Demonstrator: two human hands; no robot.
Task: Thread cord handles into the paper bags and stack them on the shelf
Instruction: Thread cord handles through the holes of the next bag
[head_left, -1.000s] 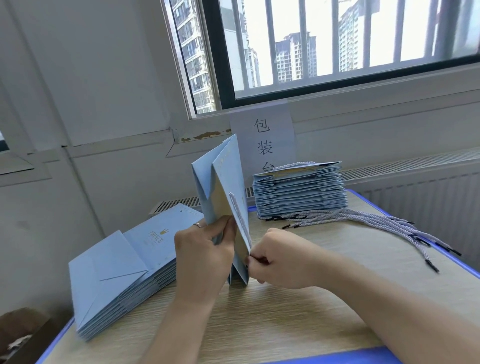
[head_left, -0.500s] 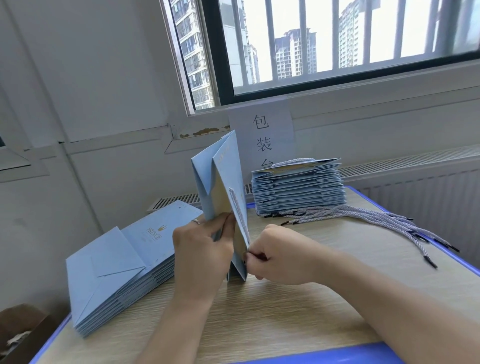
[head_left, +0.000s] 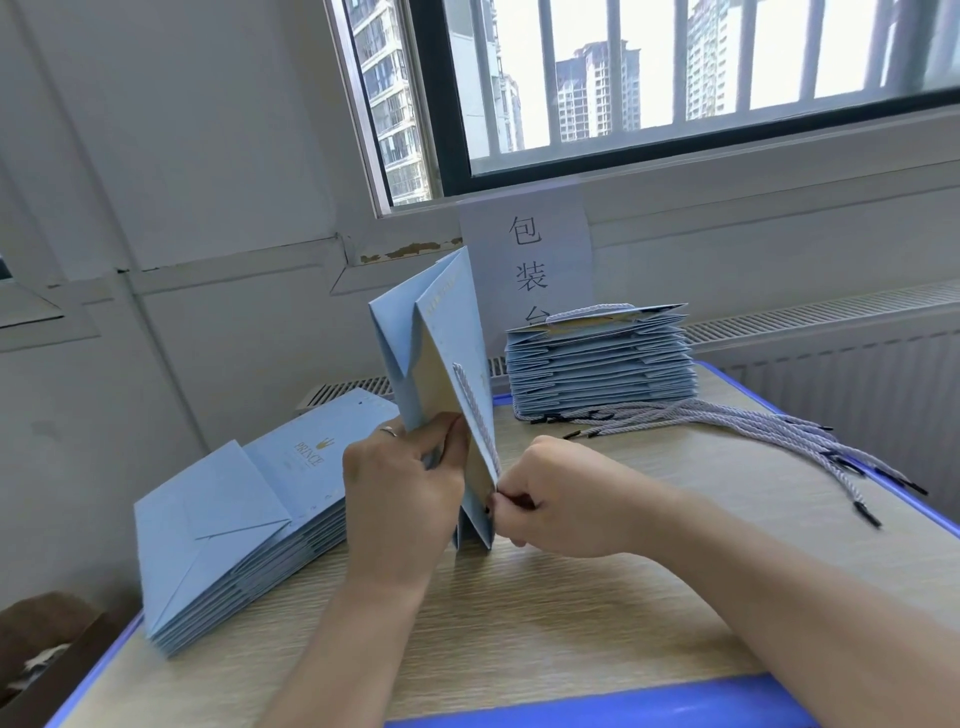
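Fig. Paper bag (head_left: 447, 364) stands on end on the worktop (head_left: 519, 623), between both grips | left hand (head_left: 400, 483) clamped on its folds, steadying it | right hand (head_left: 550, 499) pinches the cord (head_left: 475, 415) at the punched hole, apparently threading | left of grip: unthreaded stack (head_left: 234, 519), printed "PRINCE" | beyond: finished stack (head_left: 597, 364), loose cords (head_left: 753, 431), sign (head_left: 524, 260) "包装台".

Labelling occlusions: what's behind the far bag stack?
The sign, its third character partly covered by the stack, and the grille. The wall directly behind the stack is hidden.
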